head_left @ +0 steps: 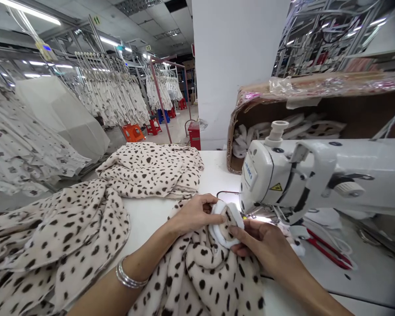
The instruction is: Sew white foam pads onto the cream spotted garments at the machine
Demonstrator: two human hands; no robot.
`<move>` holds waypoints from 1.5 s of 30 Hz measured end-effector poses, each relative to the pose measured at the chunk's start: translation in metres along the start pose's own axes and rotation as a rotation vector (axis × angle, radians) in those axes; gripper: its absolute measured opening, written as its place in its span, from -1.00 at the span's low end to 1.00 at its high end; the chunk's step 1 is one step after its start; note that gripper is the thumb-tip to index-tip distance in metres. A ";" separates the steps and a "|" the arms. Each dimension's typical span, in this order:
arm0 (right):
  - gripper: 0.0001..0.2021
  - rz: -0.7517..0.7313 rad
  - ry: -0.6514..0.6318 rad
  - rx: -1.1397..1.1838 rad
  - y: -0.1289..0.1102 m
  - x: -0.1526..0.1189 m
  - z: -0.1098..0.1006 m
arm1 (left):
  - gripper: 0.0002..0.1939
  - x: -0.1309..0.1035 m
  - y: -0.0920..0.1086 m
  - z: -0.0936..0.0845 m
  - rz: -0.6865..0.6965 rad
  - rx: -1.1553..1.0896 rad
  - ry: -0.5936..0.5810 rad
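Observation:
Between my two hands is a small white fleece piece with a spotted centre, like a cuff or an ear. It joins or lies on a beige, dark-spotted plush fabric that spreads down toward me. My left hand pinches its left edge, thumb on top. My right hand grips its right edge, thumb pressed on the spotted centre. Just right of the piece stands the white sewing machine head, its needle area lit and partly hidden by my right hand.
More spotted fabric lies at the table's left and back. Behind the machine, a cardboard box holds white and spotted pieces. Red-handled scissors rest right of the machine. Garments hang on racks at left, near an orange stool.

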State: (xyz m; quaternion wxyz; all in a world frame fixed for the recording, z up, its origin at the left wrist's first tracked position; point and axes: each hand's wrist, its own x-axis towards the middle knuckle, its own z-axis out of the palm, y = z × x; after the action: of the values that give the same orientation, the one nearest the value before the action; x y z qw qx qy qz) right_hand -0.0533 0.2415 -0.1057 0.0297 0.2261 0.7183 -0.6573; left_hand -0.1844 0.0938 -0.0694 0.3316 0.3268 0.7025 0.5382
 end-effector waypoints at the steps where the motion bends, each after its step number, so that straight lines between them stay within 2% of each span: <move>1: -0.63 0.010 -0.012 0.020 0.001 0.000 -0.001 | -0.74 0.000 0.000 0.000 -0.016 -0.034 0.015; 5: -0.70 0.023 0.039 0.017 0.002 0.001 0.000 | -0.74 0.002 -0.004 -0.001 -0.083 -0.126 0.036; 14: -0.59 -0.039 0.050 0.000 -0.006 0.000 0.008 | -0.74 0.005 -0.005 -0.005 -0.168 -0.170 0.077; 19: -0.61 -0.069 0.044 -0.018 -0.004 0.000 0.011 | -0.76 0.001 -0.001 -0.001 -0.122 -0.149 0.086; 22: -0.65 -0.085 0.046 -0.043 -0.003 -0.002 0.014 | -0.66 -0.002 0.000 0.003 -0.068 -0.147 0.075; 25: -0.67 -0.098 0.053 -0.072 -0.001 -0.005 0.017 | -0.54 -0.004 0.001 0.008 -0.025 -0.180 0.130; 27: -0.68 -0.103 0.057 -0.089 0.001 -0.006 0.018 | -0.53 -0.005 0.001 0.009 -0.023 -0.231 0.147; 33: -0.68 -0.071 0.001 -0.150 0.000 -0.004 0.014 | -0.55 0.000 -0.002 0.004 -0.037 -0.321 0.123; 38: -0.70 -0.130 -0.036 -0.258 -0.012 -0.009 0.014 | -0.56 0.004 -0.006 0.000 0.002 -0.216 0.059; 41: -0.74 -0.214 -0.031 -0.372 -0.021 -0.030 -0.006 | -0.64 0.004 -0.005 -0.001 0.019 -0.035 0.104; 44: -0.76 -0.241 -0.018 -0.677 -0.017 -0.061 -0.059 | -0.61 0.002 -0.002 -0.003 0.008 0.121 0.122; 45: -0.76 -0.242 0.061 -0.747 -0.012 -0.071 -0.081 | -0.59 0.001 -0.001 -0.003 0.007 0.165 0.106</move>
State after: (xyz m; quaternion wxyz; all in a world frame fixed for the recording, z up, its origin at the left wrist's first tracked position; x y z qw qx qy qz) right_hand 0.0265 0.2989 -0.0600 0.0107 0.1327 0.9300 -0.3425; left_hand -0.1874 0.0930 -0.0698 0.2637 0.3267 0.7599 0.4963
